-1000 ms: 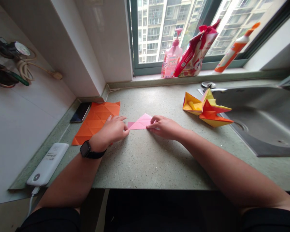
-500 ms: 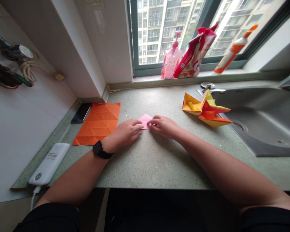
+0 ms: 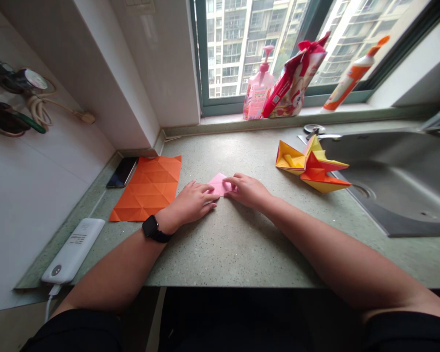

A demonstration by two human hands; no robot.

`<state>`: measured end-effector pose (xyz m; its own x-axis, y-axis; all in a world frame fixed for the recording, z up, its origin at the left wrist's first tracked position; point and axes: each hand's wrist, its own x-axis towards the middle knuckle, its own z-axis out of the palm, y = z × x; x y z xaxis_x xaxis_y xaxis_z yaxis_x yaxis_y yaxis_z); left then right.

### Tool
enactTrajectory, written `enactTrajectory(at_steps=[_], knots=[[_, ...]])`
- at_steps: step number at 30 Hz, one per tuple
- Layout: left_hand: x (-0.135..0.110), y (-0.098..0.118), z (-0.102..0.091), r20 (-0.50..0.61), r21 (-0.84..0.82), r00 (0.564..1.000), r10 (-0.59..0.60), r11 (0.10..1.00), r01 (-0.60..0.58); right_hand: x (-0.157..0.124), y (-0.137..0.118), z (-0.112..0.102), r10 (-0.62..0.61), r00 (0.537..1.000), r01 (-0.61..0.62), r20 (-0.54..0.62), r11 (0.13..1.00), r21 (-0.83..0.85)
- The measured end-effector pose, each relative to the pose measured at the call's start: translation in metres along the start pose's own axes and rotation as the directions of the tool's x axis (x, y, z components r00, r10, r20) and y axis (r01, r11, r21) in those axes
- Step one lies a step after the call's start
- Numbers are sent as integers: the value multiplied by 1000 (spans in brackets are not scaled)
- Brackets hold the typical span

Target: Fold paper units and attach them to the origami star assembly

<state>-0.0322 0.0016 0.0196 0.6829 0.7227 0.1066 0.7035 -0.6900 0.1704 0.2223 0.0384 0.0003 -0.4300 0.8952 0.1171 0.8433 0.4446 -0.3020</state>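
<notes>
A small piece of folded pink paper [image 3: 219, 184] lies on the counter between my two hands, its top narrowing to a point. My left hand [image 3: 193, 199], with a black watch [image 3: 152, 227] on the wrist, holds the paper's left side under its fingertips. On the opposite side, my right hand [image 3: 247, 189] grips the right edge between thumb and bent fingers. Both hands cover parts of the paper, so its full outline is hidden. Left of my left hand lies a creased orange paper sheet [image 3: 148, 187].
A folded yellow and orange paper model [image 3: 311, 166] stands beside the steel sink [image 3: 396, 195]. On the left are a phone [image 3: 122, 172] and a white power bank [image 3: 74, 250] with a cable. A pink pump bottle [image 3: 258, 93], a red bag [image 3: 297, 83] and an orange-white bottle [image 3: 352, 80] line the windowsill.
My left fingers have shifted slightly right along the paper's lower edge and spread a little. My right fingers have shifted slightly at the right edge.
</notes>
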Motion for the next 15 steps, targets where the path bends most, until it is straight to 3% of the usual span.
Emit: enactTrajectory(at_steps=[7,12,15], knots=[[-1,-5,-8,19,-26,999,-51,998,52,1,26,-7,156,988,-153,15,983,-98],[-1,-7,-9,40,-48,997,-60,997,62,1,50,-25,144,987,-135,76,984,-114],[-2,-7,-8,29,-47,998,-48,998,49,0,62,-37,86,985,-82,151,996,-35]])
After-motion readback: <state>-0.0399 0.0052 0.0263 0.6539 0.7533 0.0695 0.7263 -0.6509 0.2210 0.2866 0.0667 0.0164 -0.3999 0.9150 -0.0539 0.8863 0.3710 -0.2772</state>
